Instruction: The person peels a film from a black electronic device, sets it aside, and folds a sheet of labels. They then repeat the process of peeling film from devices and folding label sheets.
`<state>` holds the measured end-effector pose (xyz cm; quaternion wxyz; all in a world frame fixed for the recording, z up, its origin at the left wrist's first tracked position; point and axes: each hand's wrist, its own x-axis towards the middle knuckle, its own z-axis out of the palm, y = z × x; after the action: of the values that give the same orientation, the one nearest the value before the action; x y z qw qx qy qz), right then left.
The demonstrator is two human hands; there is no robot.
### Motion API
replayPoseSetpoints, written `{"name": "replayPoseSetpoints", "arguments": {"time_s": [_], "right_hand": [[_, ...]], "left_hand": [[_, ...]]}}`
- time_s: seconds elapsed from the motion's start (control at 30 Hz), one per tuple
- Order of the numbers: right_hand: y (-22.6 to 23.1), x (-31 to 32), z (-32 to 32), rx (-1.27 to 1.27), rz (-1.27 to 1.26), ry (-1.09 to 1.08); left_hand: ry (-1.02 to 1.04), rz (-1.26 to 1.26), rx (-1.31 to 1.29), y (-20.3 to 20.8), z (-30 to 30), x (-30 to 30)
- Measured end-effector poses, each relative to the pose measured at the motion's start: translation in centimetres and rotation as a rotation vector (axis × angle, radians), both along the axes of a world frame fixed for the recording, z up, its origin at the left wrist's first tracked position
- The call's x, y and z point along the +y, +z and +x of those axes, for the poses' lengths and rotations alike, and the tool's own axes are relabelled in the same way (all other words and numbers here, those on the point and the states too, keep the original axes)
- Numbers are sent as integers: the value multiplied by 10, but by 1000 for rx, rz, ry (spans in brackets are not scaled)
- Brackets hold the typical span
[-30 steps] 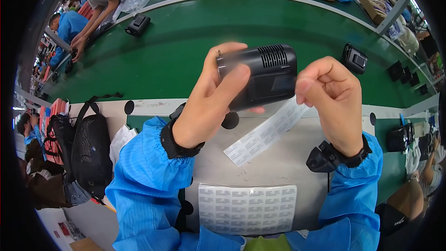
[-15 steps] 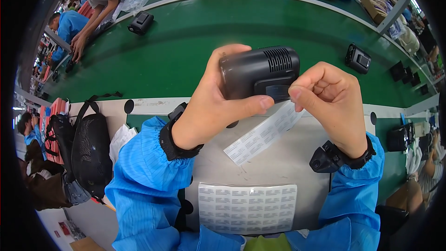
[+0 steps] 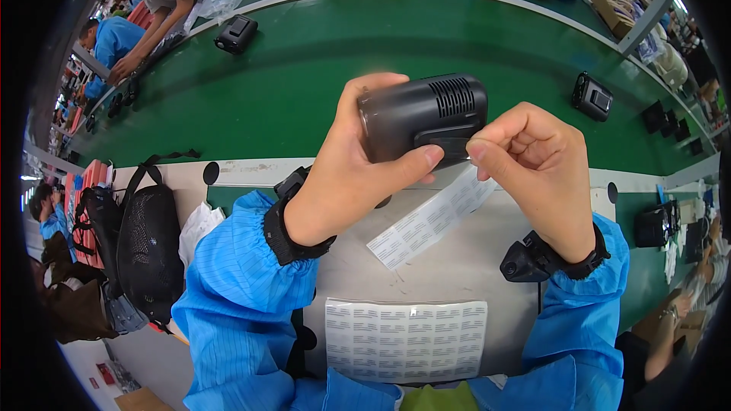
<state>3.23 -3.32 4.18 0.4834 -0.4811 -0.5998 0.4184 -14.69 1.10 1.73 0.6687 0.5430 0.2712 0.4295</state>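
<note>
My left hand (image 3: 358, 160) is wrapped round a black dash cam (image 3: 415, 110), a rounded housing with a slotted grille. Its thumb lies along the lower edge, near a raised flat pad (image 3: 442, 139). Beside that pad, the thumb and forefinger of my right hand (image 3: 533, 154) are pinched at the corner of a thin film on it. The film is small and partly hidden by the fingertips. Below the dash cam, a strip of white printed labels (image 3: 426, 221) lies slanted on the grey worktop (image 3: 358, 274). A larger label sheet (image 3: 406, 341) lies nearest me.
Beyond the worktop runs a green conveyor belt (image 3: 304, 53). Similar black devices sit on it at the left (image 3: 236, 34) and right (image 3: 592, 97). A black bag (image 3: 152, 251) stands at my left. Other people work across the belt and along its left side.
The dash cam and my right hand have shifted slightly left, and the film shows less clearly between them. Both devices on the belt have slid a little right. A person's hands at far left have moved.
</note>
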Motion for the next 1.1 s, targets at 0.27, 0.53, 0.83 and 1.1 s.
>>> {"name": "replayPoseSetpoints", "arguments": {"time_s": [0.27,0.53,0.83,1.1], "right_hand": [[-10,-1,-7,-48,160,-86],[-9,0,-10,-313,234,-176],[-18,10,-25,142,216,-27],[-12,8,-16,48,-24,185]], "left_hand": [[13,83,26,-5,-2,1],[21,40,0,-5,-6,0],[-130,-42,-157,-11,-7,-5],[-179,-12,-110,-7,-15,-4]]}}
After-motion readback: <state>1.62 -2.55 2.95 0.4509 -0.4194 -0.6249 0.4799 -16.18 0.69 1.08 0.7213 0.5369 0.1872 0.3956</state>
